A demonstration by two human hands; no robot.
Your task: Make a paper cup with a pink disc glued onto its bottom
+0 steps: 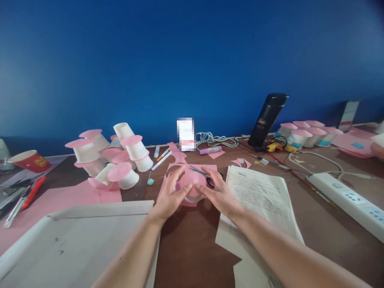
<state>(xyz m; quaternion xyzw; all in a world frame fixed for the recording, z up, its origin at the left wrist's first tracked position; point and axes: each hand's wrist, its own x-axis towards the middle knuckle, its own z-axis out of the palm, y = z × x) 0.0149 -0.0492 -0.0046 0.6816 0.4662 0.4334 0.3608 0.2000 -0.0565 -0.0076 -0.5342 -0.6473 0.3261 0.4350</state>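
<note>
A pink paper disc (192,179) lies on top of a white paper cup (193,198) at the middle of the table. My left hand (170,196) is at the disc's left side, its thumb pressing the top and its fingers curved around the edge. From the right, my right hand (220,196) does the same, with both thumbs nearly meeting on the disc. Scissors (198,171) with dark handles lie just behind, partly hidden by my right hand. Pink paper (210,167) is under and behind the cup.
Stacked cups with pink discs (87,152) stand at the left, near a red cup (31,161). Printed sheets (258,192), a power strip (348,196) and a black flask (267,120) are at the right. A cardboard tray (99,240) is front left.
</note>
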